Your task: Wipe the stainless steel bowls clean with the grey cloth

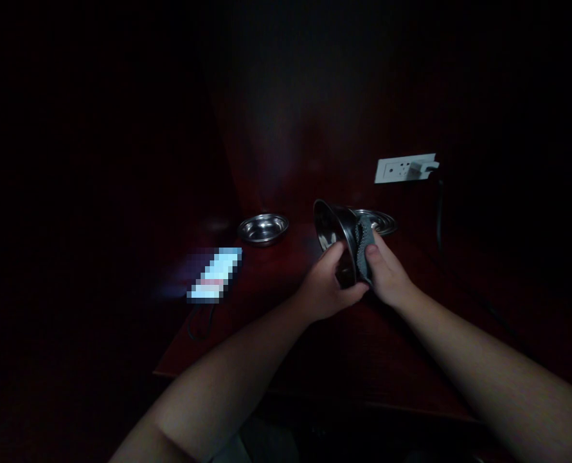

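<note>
My left hand (325, 283) is closed around the rim of a small steel bowl (331, 233), held tilted on its side above the dark red table (276, 334). Against the bowl's outer wall my right hand (385, 273) presses a grey cloth (364, 247), thumb on top of it. The bowl's open side faces left. The room is very dark.
A second steel bowl (263, 227) sits on the table to the left, and a third (378, 221) lies behind the held one. A lit phone (214, 275) with a cord lies at the left. A white wall socket (404, 168) with a plug and black cable is at the right.
</note>
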Available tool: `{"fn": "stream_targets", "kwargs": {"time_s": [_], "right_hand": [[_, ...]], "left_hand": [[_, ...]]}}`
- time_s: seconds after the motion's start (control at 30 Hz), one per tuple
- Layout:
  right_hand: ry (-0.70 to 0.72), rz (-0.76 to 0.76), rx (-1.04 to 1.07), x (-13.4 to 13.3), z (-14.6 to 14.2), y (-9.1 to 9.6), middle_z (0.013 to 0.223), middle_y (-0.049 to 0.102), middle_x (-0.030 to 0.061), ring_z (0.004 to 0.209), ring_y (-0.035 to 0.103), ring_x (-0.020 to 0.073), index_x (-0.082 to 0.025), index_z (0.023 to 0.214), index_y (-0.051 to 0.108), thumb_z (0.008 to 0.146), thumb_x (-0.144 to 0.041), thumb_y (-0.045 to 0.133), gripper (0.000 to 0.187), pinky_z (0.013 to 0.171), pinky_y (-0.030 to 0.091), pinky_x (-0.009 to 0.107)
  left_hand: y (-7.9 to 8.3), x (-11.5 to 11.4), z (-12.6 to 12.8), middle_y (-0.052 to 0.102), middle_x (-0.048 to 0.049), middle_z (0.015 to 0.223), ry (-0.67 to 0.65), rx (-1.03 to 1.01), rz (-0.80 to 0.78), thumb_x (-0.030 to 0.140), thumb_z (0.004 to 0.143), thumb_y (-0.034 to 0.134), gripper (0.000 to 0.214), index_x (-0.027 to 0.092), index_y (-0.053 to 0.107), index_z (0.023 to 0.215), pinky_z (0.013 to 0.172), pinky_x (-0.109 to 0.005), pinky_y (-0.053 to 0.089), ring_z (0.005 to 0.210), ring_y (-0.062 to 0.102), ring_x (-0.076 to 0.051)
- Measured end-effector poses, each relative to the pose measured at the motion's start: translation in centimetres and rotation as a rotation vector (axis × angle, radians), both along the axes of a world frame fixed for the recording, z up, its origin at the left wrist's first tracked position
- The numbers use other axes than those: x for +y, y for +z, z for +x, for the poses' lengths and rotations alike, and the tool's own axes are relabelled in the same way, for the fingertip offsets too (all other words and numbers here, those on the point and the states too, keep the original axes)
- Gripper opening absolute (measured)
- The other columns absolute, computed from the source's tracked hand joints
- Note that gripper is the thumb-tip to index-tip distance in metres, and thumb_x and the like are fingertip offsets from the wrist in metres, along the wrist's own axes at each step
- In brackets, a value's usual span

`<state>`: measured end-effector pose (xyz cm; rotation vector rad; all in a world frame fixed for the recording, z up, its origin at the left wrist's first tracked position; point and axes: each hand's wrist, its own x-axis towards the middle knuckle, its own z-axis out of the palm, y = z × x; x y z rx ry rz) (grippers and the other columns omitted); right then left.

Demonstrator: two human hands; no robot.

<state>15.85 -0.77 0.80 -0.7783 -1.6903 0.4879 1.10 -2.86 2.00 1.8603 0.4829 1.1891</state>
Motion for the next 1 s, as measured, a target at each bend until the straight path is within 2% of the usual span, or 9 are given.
{"fn": "stream_targets", "kwargs": {"time_s": [0.13, 0.33, 0.63, 0.9, 1.0], "right_hand": [[-0.038, 0.058, -0.016, -0.31, -0.21, 0.58, 0.131, 0.053, 0.0082, 0.119, 0.050, 0.0280, -0.024, 0.135, 0.040, 0.091, -0.057, 0.033, 0.056, 0.105, 0.036, 0.051], [-0.106, 0.087, -0.034, -0.63, -0.27, 0.84, 0.126, 0.055, 0.0098, 0.113, 0.053, 0.0287, -0.022, 0.135, 0.040, 0.091, -0.054, 0.036, 0.055, 0.101, 0.040, 0.050], [-0.134, 0.143, -0.064, -0.50, -0.08, 0.93, 0.130, 0.052, 0.0117, 0.119, 0.049, 0.0291, -0.020, 0.139, 0.036, 0.090, -0.052, 0.038, 0.058, 0.103, 0.037, 0.049], [-0.142, 0.188, -0.108, -0.25, 0.02, 0.55, 0.137, 0.047, 0.0131, 0.126, 0.044, 0.0302, -0.018, 0.141, 0.032, 0.089, -0.054, 0.040, 0.064, 0.106, 0.034, 0.049], [-0.122, 0.171, -0.103, -0.18, 0.06, 0.46, 0.136, 0.048, 0.0131, 0.124, 0.046, 0.0313, -0.017, 0.141, 0.033, 0.089, -0.056, 0.039, 0.065, 0.105, 0.036, 0.050]], "left_hand": [[-0.08, 0.01, -0.08, 0.053, -0.0140, 0.126, -0.043, 0.011, -0.005, 0.012, 0.069, 0.066, 0.069, 0.015, 0.036, 0.131, 0.100, -0.043, 0.045, 0.116, 0.054, -0.025], [-0.25, 0.04, -0.24, 0.055, -0.0114, 0.122, -0.102, 0.052, -0.017, 0.011, 0.074, 0.060, 0.054, 0.016, 0.042, 0.125, 0.096, -0.040, 0.049, 0.110, 0.057, -0.023], [-0.21, -0.24, -0.41, 0.053, -0.0108, 0.124, 0.014, 0.220, 0.067, 0.011, 0.074, 0.059, 0.063, 0.018, 0.036, 0.133, 0.100, -0.046, 0.045, 0.114, 0.054, -0.026], [-0.37, -0.36, -0.01, 0.053, -0.0118, 0.124, -0.083, 0.094, -0.025, 0.009, 0.076, 0.057, 0.062, 0.018, 0.032, 0.132, 0.094, -0.040, 0.050, 0.110, 0.057, -0.023], [-0.22, -0.31, 0.16, 0.053, -0.0122, 0.123, -0.131, 0.023, -0.090, 0.009, 0.075, 0.059, 0.064, 0.019, 0.032, 0.132, 0.091, -0.039, 0.051, 0.108, 0.057, -0.023]]}}
